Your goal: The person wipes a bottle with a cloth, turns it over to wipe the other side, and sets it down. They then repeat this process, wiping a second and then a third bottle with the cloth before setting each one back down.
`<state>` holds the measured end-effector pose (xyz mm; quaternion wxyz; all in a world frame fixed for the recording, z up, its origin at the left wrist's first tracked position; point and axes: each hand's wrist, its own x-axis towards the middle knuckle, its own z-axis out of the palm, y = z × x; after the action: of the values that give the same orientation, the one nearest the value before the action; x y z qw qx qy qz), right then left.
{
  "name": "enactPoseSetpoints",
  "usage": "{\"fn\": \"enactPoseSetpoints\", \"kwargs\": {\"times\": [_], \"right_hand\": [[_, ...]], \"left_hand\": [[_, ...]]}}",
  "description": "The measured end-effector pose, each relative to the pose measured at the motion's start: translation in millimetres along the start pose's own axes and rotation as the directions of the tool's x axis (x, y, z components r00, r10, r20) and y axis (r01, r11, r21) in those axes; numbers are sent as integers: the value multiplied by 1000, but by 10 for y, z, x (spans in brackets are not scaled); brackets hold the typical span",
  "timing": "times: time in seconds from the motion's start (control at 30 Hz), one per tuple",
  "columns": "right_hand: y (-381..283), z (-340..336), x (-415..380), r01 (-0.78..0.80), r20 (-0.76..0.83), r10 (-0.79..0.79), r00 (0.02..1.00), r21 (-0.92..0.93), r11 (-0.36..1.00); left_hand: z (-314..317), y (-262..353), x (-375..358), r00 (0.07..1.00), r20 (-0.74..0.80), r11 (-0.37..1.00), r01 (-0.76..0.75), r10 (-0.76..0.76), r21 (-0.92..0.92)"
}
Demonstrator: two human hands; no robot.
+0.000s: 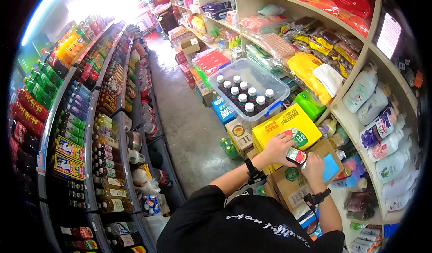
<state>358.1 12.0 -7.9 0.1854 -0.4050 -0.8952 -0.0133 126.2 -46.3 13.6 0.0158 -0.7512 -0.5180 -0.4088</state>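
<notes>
My left hand (pixel 277 150) is wrapped round a small dark bottle (pixel 296 156) with a red-and-white label, held tilted above the boxes. My right hand (pixel 313 166) is closed at the bottle's lower right end, where a bit of white shows between the fingers. What exactly the right fingers grip is partly hidden. Under the hands lie a yellow printed box (pixel 288 126) and a brown cardboard box (pixel 290 188). Beyond them, a clear plastic bin (pixel 274 80) with blue handles holds several dark bottles (pixel 243 101) with white caps, standing upright.
Tiered drink shelves (pixel 92 131) run along the left side. A grey floor aisle (pixel 180 118) lies between them and the stacked boxes. Wooden shelves (pixel 360 55) curve round the right, with white pump bottles (pixel 387 138) and packaged goods. A green bottle pack (pixel 230 147) stands on the floor.
</notes>
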Motion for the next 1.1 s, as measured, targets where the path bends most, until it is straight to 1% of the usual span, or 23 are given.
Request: {"fn": "enactPoseSetpoints", "kwargs": {"times": [0.03, 0.13, 0.17, 0.23, 0.27, 0.37, 0.4, 0.5, 0.53, 0.6, 0.7, 0.73, 0.77, 0.83, 0.87, 0.9, 0.93, 0.97, 1.0, 1.1], "right_hand": [[-24, -15, 31, 16, 14, -16, 1000, 4, 1000], [-5, -37, 167, -68, 230, 73, 970, -29, 997], [4, -64, 212, -71, 290, 74, 954, -19, 997], [24, -153, 281, -80, 414, 75, 907, -3, 997], [165, -32, 293, -57, 495, 37, 868, 26, 998], [405, 47, 373, -155, 704, -33, 709, 202, 967], [333, -147, 469, -216, 775, -73, 627, 264, 940], [379, -195, 610, -403, 908, -171, 383, 331, 853], [423, -156, 606, -547, 923, -224, 313, 367, 752], [535, 10, 541, -789, 914, -358, 192, 361, 498], [557, 89, 483, -779, 937, -279, 210, 333, 532], [530, 57, 462, -681, 923, -253, 290, 385, 623], [493, 30, 440, -543, 893, -177, 414, 398, 739], [271, -199, 402, -247, 753, -82, 653, 314, 917], [297, -1, 304, -164, 632, 10, 775, 185, 969], [191, -35, 225, -146, 482, 74, 873, 113, 983], [-19, -104, 171, -139, 309, 121, 943, 37, 990], [-135, -128, 102, -146, 122, 150, 981, -38, 989], [-127, 138, -26, -129, -83, 116, 990, -167, 977], [-223, 284, -151, -161, -159, 120, 980, -278, 947]], "left_hand": [[3, -12, -2, 1000, 4, 1000, 3, -3, -6], [19, -63, -3, 1000, 5, 999, 16, -15, -43], [23, -75, -13, 1000, -3, 999, 4, -4, -35], [20, -36, -25, 1000, -16, 1000, -15, 14, -24], [44, -45, -47, 1000, -9, 999, -22, 22, -40], [36, -24, -65, 996, -44, 997, -82, 81, -16], [21, 7, -56, 997, -43, 998, -68, 67, -16], [13, 10, -34, 997, -24, 997, -80, 80, 6], [16, 2, -23, 996, -13, 997, -82, 83, 10], [32, -6, -17, 996, 3, 996, -85, 85, 19], [21, 6, 44, 996, 76, 999, -53, 52, 6], [11, 3, 63, 994, 96, 999, -44, 44, 4], [4, -5, 76, 995, 93, 999, -31, 32, -14], [3, -12, 90, 996, 91, 999, -5, 10, -54], [19, -30, 84, 996, 88, 997, 26, -19, -77], [45, -62, 77, 995, 86, 993, 57, -48, -102], [61, -87, 81, 994, 83, 988, 86, -76, -125], [65, -101, 86, 992, 89, 988, 95, -85, -121], [65, -108, 86, 991, 94, 988, 105, -94, -117], [3, -116, 115, 985, 146, 989, 104, -89, -104]]}}
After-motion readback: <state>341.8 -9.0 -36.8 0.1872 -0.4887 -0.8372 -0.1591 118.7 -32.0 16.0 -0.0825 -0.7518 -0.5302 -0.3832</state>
